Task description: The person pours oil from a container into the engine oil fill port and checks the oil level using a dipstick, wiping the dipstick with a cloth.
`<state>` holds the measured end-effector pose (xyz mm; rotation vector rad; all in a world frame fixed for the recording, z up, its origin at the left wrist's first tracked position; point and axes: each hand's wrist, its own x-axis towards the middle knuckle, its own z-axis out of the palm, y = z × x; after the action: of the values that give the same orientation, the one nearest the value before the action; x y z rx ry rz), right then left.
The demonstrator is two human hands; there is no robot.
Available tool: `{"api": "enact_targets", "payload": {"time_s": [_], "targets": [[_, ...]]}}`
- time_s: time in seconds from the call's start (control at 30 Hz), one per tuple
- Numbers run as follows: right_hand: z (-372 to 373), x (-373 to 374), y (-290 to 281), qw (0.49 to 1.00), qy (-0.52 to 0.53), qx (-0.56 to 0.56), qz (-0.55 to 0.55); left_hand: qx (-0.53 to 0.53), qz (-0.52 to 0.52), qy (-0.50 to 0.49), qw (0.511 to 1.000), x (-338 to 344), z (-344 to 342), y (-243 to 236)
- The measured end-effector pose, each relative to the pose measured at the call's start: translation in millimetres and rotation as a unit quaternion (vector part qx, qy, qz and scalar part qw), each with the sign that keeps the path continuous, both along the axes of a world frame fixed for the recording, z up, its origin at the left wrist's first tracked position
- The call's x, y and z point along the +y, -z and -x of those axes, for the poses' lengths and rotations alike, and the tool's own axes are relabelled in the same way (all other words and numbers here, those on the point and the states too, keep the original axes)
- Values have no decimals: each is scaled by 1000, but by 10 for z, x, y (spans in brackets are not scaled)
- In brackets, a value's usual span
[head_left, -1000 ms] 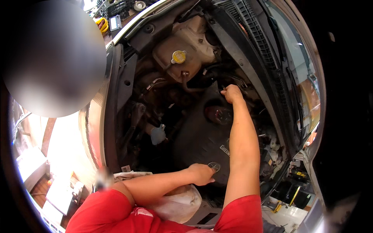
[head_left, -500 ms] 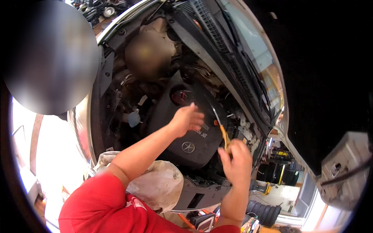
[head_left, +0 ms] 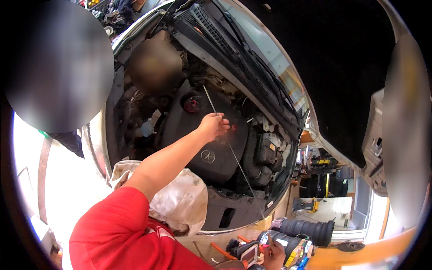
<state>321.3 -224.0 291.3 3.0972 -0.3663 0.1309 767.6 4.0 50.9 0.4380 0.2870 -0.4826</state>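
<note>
My left hand (head_left: 215,126) is closed on a long thin metal rod (head_left: 243,172), which slants across the black plastic engine cover (head_left: 184,141). The cover has a round emblem, and a dark red cap (head_left: 192,104) sits in its recess above my hand. My right hand (head_left: 272,254) is low at the right, outside the engine bay near stacked tyres, its fingers closed round a small dark object too indistinct to name. A stained pale cloth (head_left: 177,202) lies over the car's front edge beside my left forearm.
The windscreen (head_left: 265,58) and cowl lie at the upper right, with the raised bonnet (head_left: 333,90) beyond. Black tyres (head_left: 310,230) are stacked at the lower right among assorted equipment (head_left: 310,204). Clutter (head_left: 121,13) shows at the upper left.
My left hand has closed on the rod, having been open half a second ago. My right hand has moved down and out of the engine bay, away from where it held a yellow-handled rod.
</note>
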Motion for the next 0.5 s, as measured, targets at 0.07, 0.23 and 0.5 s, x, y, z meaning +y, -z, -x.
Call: {"api": "enact_targets", "payload": {"time_s": [0.07, 0.23, 0.5], "targets": [[521, -282, 103, 980, 120, -91, -130, -39, -19, 33, 999, 82, 436, -210], [1347, -652, 301, 971, 156, -128, -125, -92, -32, 97, 990, 285, 1404, -331], [2069, -1293, 469, 957, 212, -190, -55, -85, 11, 114, 990, 668, 2372, -354]]}}
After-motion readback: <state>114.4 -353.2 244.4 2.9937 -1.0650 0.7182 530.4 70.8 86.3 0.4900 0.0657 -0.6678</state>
